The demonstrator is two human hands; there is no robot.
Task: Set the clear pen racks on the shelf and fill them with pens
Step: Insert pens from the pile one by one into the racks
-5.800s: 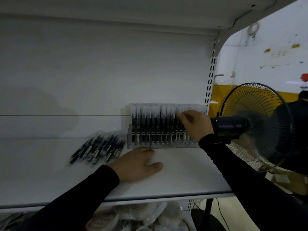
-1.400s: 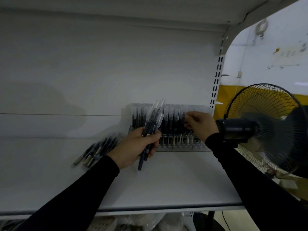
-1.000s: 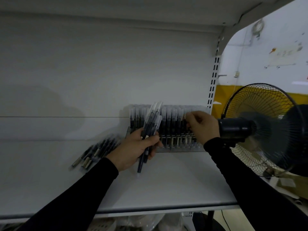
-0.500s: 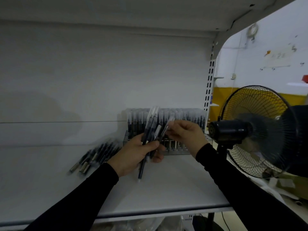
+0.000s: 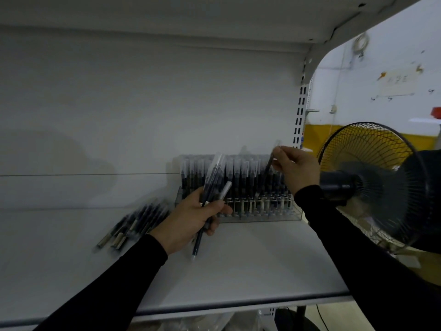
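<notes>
Head view. White shelf (image 5: 250,263), front edge at bottom of frame, white back panel behind.

Clear pen rack (image 5: 238,209) standing at back right of shelf, against back panel, close to right edge. Packed with upright dark pens with clear caps; exact count not readable.

Left hand (image 5: 191,218) just in front of rack's left end, above shelf. Fingers curled round a bundle of pens (image 5: 214,185), thumb across the front. Bundle tilted, clear caps up and right, overlapping the rack's left part in the frame; tips poking out below the hand toward the shelf. Number in bundle can't tell, blurred.

Right hand (image 5: 296,168) raised above rack's right end, near slotted shelf upright (image 5: 299,111). Thumb and forefinger pinching 1 single pen (image 5: 270,161) near its top, pen hanging roughly vertical, slightly tilted, lower end down among the caps of the racked pens. Seated in a slot or not: can't tell. Remaining fingers loosely curled.

Loose pile of pens (image 5: 133,225) lying flat on shelf left of rack, fanned diagonally, light ends toward front left. Apart from rack, just left of left hand.

Both forearms in black sleeves.

Black pedestal fan (image 5: 372,182) beyond shelf's right edge, motor housing just beside right wrist. Yellow-and-white wall behind it.
</notes>
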